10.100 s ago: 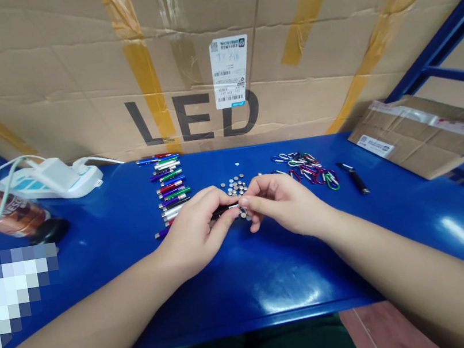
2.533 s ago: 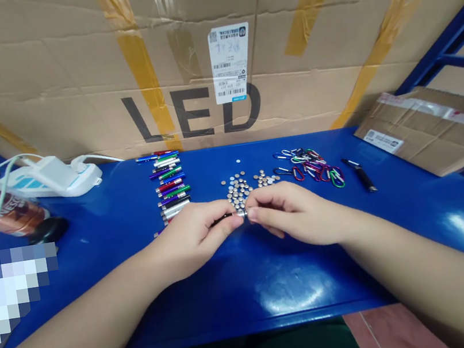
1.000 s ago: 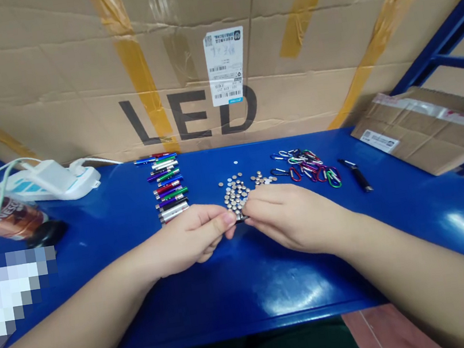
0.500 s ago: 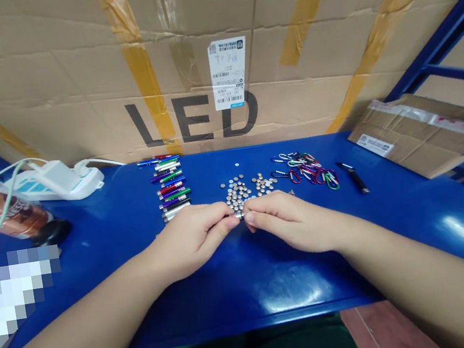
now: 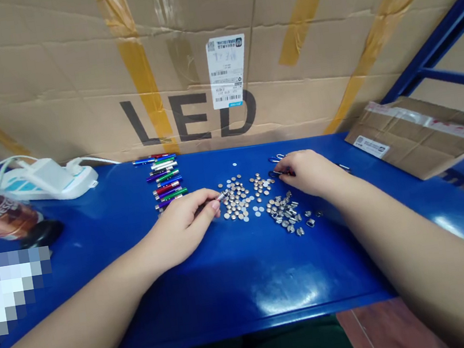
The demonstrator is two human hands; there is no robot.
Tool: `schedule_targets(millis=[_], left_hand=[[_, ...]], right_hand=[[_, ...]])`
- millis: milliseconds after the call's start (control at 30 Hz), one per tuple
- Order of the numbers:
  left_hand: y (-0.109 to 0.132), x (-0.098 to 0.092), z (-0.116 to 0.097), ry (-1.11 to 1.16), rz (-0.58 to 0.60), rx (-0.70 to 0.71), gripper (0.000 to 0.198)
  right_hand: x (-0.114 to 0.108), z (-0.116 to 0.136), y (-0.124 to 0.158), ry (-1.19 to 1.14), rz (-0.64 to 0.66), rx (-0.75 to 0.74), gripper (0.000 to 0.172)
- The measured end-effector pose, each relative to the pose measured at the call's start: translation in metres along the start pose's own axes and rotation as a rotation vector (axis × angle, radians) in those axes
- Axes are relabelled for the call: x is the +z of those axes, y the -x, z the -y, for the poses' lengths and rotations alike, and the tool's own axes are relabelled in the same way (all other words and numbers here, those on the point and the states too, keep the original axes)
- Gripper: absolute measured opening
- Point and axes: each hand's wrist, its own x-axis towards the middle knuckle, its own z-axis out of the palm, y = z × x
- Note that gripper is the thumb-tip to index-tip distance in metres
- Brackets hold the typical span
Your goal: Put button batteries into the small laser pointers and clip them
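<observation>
My left hand (image 5: 187, 224) is closed around a small pen-shaped flashlight; its silver end (image 5: 222, 196) sticks out between thumb and fingertips, and the rest is hidden in the palm. Beyond that wrist lies a row of similar coloured flashlights (image 5: 168, 186). My right hand (image 5: 308, 171) reaches over the pile of carabiners (image 5: 275, 158), covering most of it, its fingers closing on a carabiner. Between the hands are many button cells (image 5: 236, 199), some showing pale discs. Nearer me lies a heap of small silver metal clips (image 5: 286, 212).
A white power strip (image 5: 58, 179) with cables and a brown-labelled bottle (image 5: 2, 211) are at the left. On the right stands a taped cardboard box (image 5: 419, 140). A large cardboard carton (image 5: 86, 103) walls off the back of the blue table (image 5: 232, 290).
My right hand has left the flashlight and moved right and away to the carabiners, uncovering the metal clips. My left hand has shifted slightly left, still holding the flashlight.
</observation>
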Motion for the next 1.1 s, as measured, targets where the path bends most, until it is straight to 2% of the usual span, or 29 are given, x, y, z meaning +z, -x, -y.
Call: schedule_targets(millis=[167,267,333,400,467,533,633,733,867,1100], left_hand=[[-0.001,0.004,0.003,0.151,0.043,-0.063,0.037],[-0.002,0.006,0.004,0.208,0.067,-0.097,0.04],[-0.002,0.007,0.003,0.234,0.059,-0.108,0.04],[-0.002,0.009,0.003,0.257,0.048,-0.117,0.04],[-0.003,0.01,0.002,0.274,0.051,-0.122,0.038],[-0.004,0.012,0.002,0.292,0.059,-0.12,0.037],[-0.005,0.014,0.001,0.323,0.065,-0.118,0.036],[-0.005,0.016,0.0,0.358,0.07,-0.121,0.035],[-0.005,0.017,-0.001,0.399,0.073,-0.118,0.033],[-0.005,0.018,0.001,0.411,0.068,-0.123,0.034]], right_hand=[[-0.004,0.02,-0.001,0.136,0.016,-0.005,0.029],[-0.002,0.021,-0.001,0.129,-0.019,0.047,0.028],[-0.002,0.019,0.0,0.086,-0.087,0.058,0.026],[-0.002,0.019,0.003,-0.16,-0.2,0.054,0.021],[-0.003,0.024,0.008,-0.636,-0.253,0.03,0.016],[-0.003,0.035,0.014,-1.107,-0.173,-0.021,0.029],[-0.003,0.058,0.023,-1.442,-0.015,-0.095,0.043],[-0.002,0.075,0.028,-1.548,0.028,-0.096,0.04],[0.0,0.083,0.03,-1.571,0.052,-0.094,0.039],[-0.002,0.085,0.033,-1.563,-0.056,-0.084,0.039]])
